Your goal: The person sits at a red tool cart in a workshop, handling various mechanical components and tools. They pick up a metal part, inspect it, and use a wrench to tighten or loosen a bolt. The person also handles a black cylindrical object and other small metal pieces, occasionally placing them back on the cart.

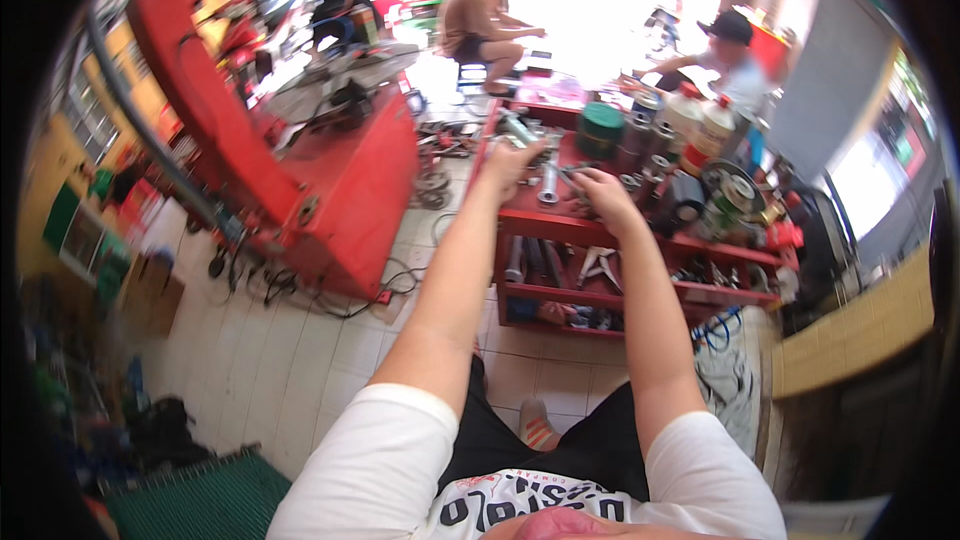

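Both my arms reach forward over the top tray of a red tool cart (560, 227). At the tray's left side, my left hand (511, 162) is closed beside a grey-green tube-shaped thing (517, 127); what its fingers grip is hidden. A silver wrench (548, 183) lies between my hands, its ring end toward me. My right hand (603, 193) has its fingers bent together by small dark metal pieces; what it pinches is too blurred to name. A green round tub (600, 129) stands just beyond it.
Bottles (708, 132), cans and metal parts crowd the cart's right side. Tools fill its lower shelf. A large red machine (350, 210) stands left, with cables (340, 308) on the tiled floor. One person (480, 22) sits ahead; another person (735, 65) is behind the cart.
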Available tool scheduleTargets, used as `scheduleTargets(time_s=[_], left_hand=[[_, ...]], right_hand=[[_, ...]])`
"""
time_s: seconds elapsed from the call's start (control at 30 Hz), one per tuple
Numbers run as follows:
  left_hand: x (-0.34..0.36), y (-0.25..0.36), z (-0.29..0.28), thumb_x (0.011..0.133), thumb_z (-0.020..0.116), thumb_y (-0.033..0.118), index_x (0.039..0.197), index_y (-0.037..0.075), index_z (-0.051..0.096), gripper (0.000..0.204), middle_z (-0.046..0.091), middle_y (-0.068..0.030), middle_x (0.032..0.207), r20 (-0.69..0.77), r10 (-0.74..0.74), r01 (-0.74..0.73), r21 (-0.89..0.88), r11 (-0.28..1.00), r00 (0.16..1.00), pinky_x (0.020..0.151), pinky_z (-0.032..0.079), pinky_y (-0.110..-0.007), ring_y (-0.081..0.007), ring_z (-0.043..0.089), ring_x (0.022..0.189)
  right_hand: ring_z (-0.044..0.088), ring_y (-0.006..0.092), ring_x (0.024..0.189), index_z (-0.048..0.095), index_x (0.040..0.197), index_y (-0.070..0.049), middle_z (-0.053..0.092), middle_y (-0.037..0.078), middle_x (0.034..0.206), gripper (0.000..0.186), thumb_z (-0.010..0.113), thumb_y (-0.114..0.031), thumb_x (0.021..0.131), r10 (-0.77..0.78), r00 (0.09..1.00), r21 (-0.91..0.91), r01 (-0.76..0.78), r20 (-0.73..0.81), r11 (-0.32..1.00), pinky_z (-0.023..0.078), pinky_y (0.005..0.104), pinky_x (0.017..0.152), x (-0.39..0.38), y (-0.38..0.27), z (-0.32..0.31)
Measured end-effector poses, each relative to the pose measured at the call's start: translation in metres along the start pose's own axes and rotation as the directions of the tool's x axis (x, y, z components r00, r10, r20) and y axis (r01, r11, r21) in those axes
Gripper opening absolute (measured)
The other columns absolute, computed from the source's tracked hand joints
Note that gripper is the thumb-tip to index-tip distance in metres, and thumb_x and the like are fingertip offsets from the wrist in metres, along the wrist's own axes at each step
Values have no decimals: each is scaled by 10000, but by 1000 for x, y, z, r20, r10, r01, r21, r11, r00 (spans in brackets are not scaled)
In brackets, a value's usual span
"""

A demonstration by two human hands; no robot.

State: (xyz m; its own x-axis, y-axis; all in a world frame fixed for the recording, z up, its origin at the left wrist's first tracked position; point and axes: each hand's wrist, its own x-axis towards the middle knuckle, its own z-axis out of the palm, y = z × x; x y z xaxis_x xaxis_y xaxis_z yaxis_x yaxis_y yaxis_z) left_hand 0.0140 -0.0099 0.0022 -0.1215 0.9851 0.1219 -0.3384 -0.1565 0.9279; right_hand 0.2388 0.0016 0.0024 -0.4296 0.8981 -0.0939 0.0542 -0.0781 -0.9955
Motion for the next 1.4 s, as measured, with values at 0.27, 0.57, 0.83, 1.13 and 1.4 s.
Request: scheduleTargets(time_s=[0.27,0.57,0.83,1.13,1.4], left_hand=[[10,-4,-27,993,747,273,1135,76,663,257,757,-72,1081,49,-52,51,21,998,997,888,606,-406,-178,733,965],[-3,9,4,1014,722,256,1036,88,649,184,748,-45,969,103,-49,49,0,999,994,778,641,-330,-184,757,1007],[-3,10,1,1006,735,245,1019,95,646,174,624,37,780,68,-65,65,16,998,996,769,638,-333,-177,756,981],[-4,11,0,1014,720,228,1086,90,628,180,708,-10,972,99,-66,66,3,998,993,815,647,-353,-195,745,1037],[3,5,2,1024,704,230,1090,71,640,184,747,-72,1052,141,-61,61,-1,998,988,805,643,-345,-189,750,1021]], right_hand=[[641,112,695,703,1212,-14,740,68,911,267,681,-181,1005,-151,988,-145,145,-28,979,528,278,597,0,4,9],[629,117,686,698,1205,-21,744,77,906,315,771,-125,917,-230,970,-117,219,-83,969,512,280,569,0,13,-3],[661,147,608,668,1239,2,749,99,910,303,625,-225,1044,-44,998,-126,49,47,991,531,303,559,-2,2,1],[611,120,571,674,1238,-11,746,86,858,276,645,-193,1033,-127,992,-118,126,0,985,487,278,519,1,8,0],[654,125,757,690,1237,-8,752,88,967,314,756,-130,955,-212,977,-138,206,-24,969,514,277,621,12,21,-9]])
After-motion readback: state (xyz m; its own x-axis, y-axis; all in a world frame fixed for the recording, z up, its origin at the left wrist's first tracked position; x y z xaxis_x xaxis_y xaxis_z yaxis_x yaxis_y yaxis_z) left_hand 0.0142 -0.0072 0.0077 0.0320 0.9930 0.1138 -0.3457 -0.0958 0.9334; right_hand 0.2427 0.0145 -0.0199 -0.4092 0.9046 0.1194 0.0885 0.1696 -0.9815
